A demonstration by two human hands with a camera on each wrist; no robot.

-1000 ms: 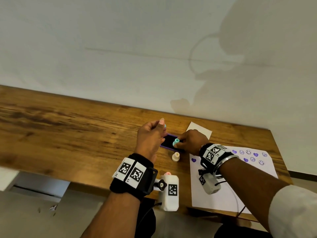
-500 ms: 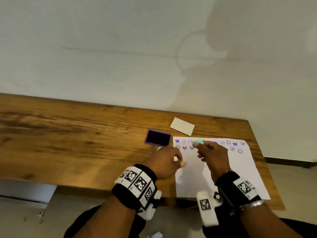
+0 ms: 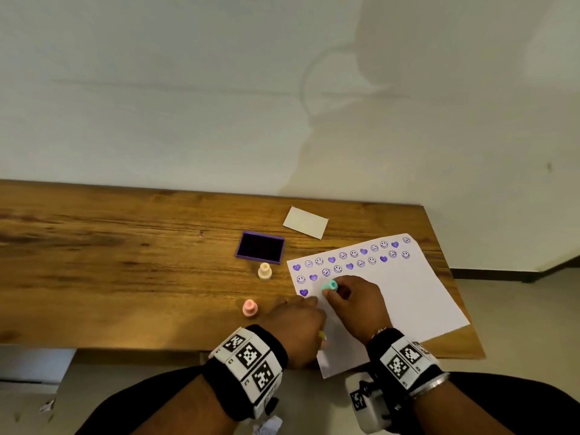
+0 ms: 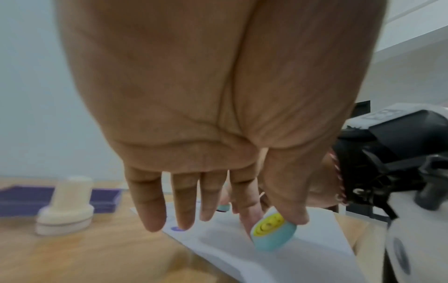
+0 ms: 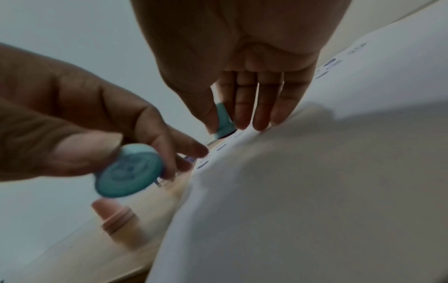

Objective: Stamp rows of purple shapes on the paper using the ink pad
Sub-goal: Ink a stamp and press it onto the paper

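Paper (image 3: 408, 296) lies nearest, its near-left corner under the left hand (image 3: 298, 321), which pinches a teal cap (image 4: 272, 232). Beyond, the right hand (image 3: 357, 301) pinches the teal stamp (image 3: 329, 286), upright, just right of the third row's lone heart (image 3: 303, 292); the ink pad (image 3: 260, 248) lies farther left.

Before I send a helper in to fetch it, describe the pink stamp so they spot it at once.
Start at the white paper on the wooden table. Just off its left edge two small stamps stand upright below the purple ink pad. The pink stamp is the one nearer the table's front edge, beside the left hand; its neighbour, the cream stamp, stands by the pad.
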